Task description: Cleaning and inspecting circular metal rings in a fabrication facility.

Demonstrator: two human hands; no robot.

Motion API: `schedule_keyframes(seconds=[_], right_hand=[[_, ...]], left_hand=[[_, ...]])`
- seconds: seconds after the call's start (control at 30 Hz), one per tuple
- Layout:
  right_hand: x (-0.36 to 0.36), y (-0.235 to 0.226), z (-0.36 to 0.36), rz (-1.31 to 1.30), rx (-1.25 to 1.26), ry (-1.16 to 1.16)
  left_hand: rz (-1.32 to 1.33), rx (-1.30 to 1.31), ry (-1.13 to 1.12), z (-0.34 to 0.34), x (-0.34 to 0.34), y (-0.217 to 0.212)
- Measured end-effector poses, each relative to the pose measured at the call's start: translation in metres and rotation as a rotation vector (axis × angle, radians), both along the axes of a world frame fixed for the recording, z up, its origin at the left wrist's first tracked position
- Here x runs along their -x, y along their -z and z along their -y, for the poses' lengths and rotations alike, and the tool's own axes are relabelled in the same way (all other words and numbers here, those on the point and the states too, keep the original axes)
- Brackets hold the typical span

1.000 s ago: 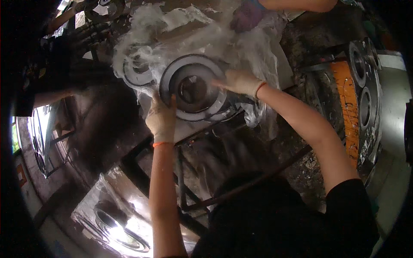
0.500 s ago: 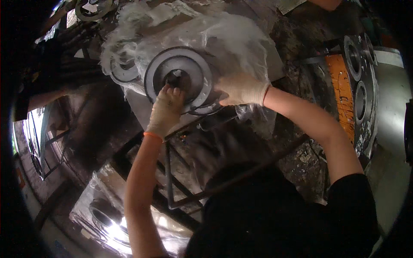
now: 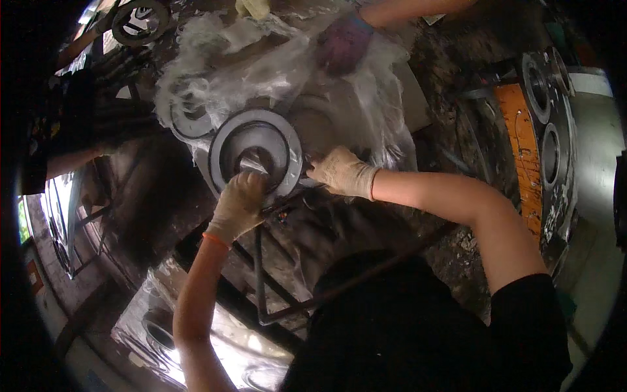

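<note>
A round grey flanged metal part [image 3: 260, 132] with a wide rim and a central hole lies near the front edge of a sheet covered in clear plastic film [image 3: 382, 91]. My gloved left hand [image 3: 240, 204] is closed over its near side, fingers hooked into the hole. My gloved right hand [image 3: 343, 172] is just right of the rim, fingers curled inward. What its fingertips hold, if anything, is hidden. A second round part [image 3: 313, 124] shows dimly under the film behind, and another ring [image 3: 191, 123] lies at the left under crumpled film.
A co-worker's dark purple gloved hand [image 3: 343, 46] is on the film at the far side, near a pale yellow glove [image 3: 253, 8]. A bent metal bar frame [image 3: 259, 281] stands close in front of me. Ringed parts [image 3: 550, 154] stand by an orange panel [image 3: 520, 153] at right.
The flanged part has come toward me and slightly left with my left hand. My right hand has moved left and nearer, its fingers now curled. A co-worker's hand has appeared on the film.
</note>
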State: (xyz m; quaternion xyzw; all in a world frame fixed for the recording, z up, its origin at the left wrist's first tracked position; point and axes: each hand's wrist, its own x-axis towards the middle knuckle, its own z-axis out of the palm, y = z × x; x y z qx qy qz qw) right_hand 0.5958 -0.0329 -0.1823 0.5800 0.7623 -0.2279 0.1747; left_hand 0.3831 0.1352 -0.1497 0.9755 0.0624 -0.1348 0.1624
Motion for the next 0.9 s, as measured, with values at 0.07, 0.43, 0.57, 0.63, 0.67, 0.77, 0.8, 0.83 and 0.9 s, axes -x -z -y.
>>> schedule_keyframes(seconds=[0.07,0.43,0.57,0.63,0.67,0.77,0.8,0.83,0.9], right_hand=[[-0.005,0.013,0.004,-0.014,0.000,0.027],[-0.014,-0.025,-0.015,-0.087,0.060,0.007],[-0.008,-0.028,-0.022,-0.028,0.088,-0.036],[0.005,-0.032,-0.027,0.075,0.145,0.044],[0.015,-0.031,-0.031,0.079,0.142,0.032],[0.046,-0.025,-0.044,0.187,0.122,0.288],[0.051,-0.021,-0.049,0.192,0.119,0.287],[0.054,-0.014,-0.052,0.191,0.144,0.272],[0.057,-0.004,-0.045,0.198,0.166,0.254]], left_hand=[[0.017,-0.023,0.010,0.009,0.006,-0.008],[0.050,-0.003,-0.104,0.017,0.090,0.020],[0.056,-0.183,0.084,0.015,0.099,0.017],[0.047,-0.214,0.075,0.015,0.099,0.019],[0.011,-0.190,0.076,0.014,0.098,0.021],[0.010,-0.146,0.065,0.013,0.098,0.021],[0.037,-0.125,0.055,0.013,0.098,0.020],[0.044,-0.126,0.052,0.013,0.098,0.018],[0.025,-0.186,0.075,0.015,0.097,0.014]])
